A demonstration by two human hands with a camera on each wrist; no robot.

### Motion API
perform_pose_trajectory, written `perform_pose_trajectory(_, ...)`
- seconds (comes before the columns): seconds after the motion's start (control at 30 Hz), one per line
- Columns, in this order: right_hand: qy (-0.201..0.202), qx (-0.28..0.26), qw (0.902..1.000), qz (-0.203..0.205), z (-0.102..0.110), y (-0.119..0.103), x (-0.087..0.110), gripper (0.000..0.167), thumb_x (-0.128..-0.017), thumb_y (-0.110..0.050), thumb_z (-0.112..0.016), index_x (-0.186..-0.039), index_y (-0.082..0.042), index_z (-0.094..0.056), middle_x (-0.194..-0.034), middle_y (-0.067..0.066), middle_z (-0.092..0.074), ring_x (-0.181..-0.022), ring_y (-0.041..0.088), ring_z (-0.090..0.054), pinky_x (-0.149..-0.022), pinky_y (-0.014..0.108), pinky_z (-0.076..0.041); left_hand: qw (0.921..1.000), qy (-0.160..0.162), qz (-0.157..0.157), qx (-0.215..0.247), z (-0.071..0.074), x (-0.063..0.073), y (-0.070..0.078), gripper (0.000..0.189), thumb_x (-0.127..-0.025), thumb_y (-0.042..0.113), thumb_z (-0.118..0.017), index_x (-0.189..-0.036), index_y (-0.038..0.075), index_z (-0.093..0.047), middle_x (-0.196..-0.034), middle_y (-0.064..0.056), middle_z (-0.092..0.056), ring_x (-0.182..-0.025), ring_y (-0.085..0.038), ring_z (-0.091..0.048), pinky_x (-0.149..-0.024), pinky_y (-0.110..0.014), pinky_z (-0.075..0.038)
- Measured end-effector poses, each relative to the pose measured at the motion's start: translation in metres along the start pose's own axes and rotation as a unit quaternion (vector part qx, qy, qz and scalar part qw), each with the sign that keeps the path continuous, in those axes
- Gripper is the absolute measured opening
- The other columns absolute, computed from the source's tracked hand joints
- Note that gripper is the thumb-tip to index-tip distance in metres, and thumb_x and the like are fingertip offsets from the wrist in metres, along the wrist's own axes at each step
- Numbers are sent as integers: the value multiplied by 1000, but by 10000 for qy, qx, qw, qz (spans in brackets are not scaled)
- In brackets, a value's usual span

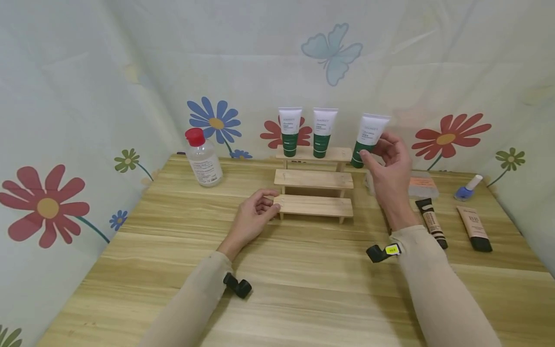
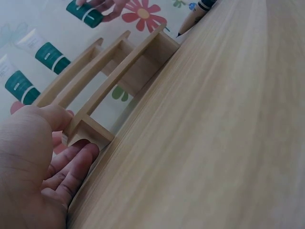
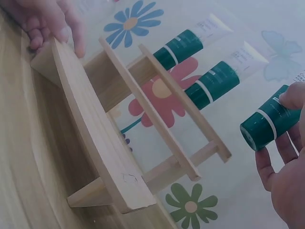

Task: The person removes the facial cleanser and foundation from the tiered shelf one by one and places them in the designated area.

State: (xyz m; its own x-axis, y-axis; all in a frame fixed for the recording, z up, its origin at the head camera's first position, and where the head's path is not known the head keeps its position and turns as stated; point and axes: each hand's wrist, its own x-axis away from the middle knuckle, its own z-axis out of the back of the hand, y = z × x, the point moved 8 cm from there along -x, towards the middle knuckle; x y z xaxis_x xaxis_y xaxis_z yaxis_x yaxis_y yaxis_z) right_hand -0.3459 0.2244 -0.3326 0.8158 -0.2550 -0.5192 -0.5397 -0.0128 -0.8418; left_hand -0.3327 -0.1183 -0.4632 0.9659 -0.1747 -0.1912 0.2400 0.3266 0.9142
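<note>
My right hand (image 1: 393,168) holds a white and green squeeze tube (image 1: 369,137) between thumb and fingers, slightly tilted, in the air to the right of the top step. A three-step wooden display rack (image 1: 314,206) stands on the table. Two matching tubes, one on the left (image 1: 290,132) and one nearer the middle (image 1: 324,134), stand upright on their green caps on its top step. At the rack's lowest step, my left hand (image 1: 253,212) grips the left end. In the left wrist view, the thumb side lies at the step's edge with other fingers (image 2: 78,167) below.
A clear bottle with a red cap (image 1: 204,159) stands left of the rack. On the right lie a black striped tube (image 1: 431,222), a beige tube (image 1: 473,227) and a clear box (image 1: 422,185); a blue nail polish bottle (image 1: 467,189) is farther right. Flowered cloth (image 1: 260,58) hangs behind.
</note>
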Motion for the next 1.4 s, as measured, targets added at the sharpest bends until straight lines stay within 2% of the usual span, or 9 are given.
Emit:
perform_pose_trajectory(0.13,80,-233,9997,-24,6,-9,11,43,-100,7,-77,-139,-7,-68,-126,11,-70,-114,26,-67,-93,25,-60,10000,16,-35,-11,0,0,0,32,-108,27,-78,-138,21,-73,-108,-6,-79,-94,-21,-73,-78,-26,-57)
perform_pose_trajectory(0.33,98,-187,9994,-262,15,-16,24,44,-100,7,-76,-141,-8,-66,-127,9,-70,-117,24,-66,-97,23,-57,10000,12,-30,-13,-1,1,2,31,-108,28,-78,-137,22,-73,-108,-6,-79,-94,-22,-73,-77,-26,-57)
perform_pose_trajectory(0.53,19,-60,9998,-176,22,-26,25,46,-102,6,-75,-144,-8,-65,-130,10,-69,-119,26,-66,-97,22,-58,10000,32,-30,-21,-1,0,2,31,-108,30,-78,-138,23,-73,-109,-5,-79,-95,-21,-73,-78,-27,-57)
perform_pose_trajectory(0.67,45,-79,9996,-258,32,-31,27,46,-102,3,-76,-145,-11,-65,-134,10,-68,-123,26,-64,-99,21,-58,10000,33,-43,1,-3,-1,2,31,-108,29,-78,-138,22,-73,-108,-5,-79,-95,-21,-74,-78,-27,-57)
perform_pose_trajectory(0.93,552,-249,9981,-110,69,-46,30,48,-98,8,-78,-142,-6,-68,-131,12,-70,-116,27,-65,-97,20,-60,10000,-15,-65,-6,-5,-2,2,32,-108,30,-78,-138,23,-73,-108,-4,-79,-95,-21,-74,-78,-27,-57)
perform_pose_trajectory(1.1,602,-172,9979,-193,96,-51,38,51,-98,11,-76,-146,-4,-65,-131,13,-69,-115,26,-63,-96,18,-59,10000,-21,-23,-22,-4,-2,-1,32,-108,30,-77,-139,22,-73,-109,-5,-79,-95,-19,-74,-79,-27,-58)
perform_pose_trajectory(1.33,734,602,9946,-432,133,-45,58,53,-98,12,-74,-147,-4,-64,-131,8,-68,-115,22,-62,-96,12,-55,10000,-1,9,-26,-2,0,-2,31,-108,29,-77,-138,24,-72,-109,-4,-78,-96,-20,-74,-80,-29,-59)
perform_pose_trajectory(1.4,829,677,9928,-534,142,-41,63,53,-98,13,-73,-147,-5,-65,-132,6,-68,-116,21,-62,-96,12,-55,10000,19,-7,-22,-1,0,-2,30,-108,29,-77,-138,24,-73,-110,-4,-78,-96,-20,-74,-81,-29,-59)
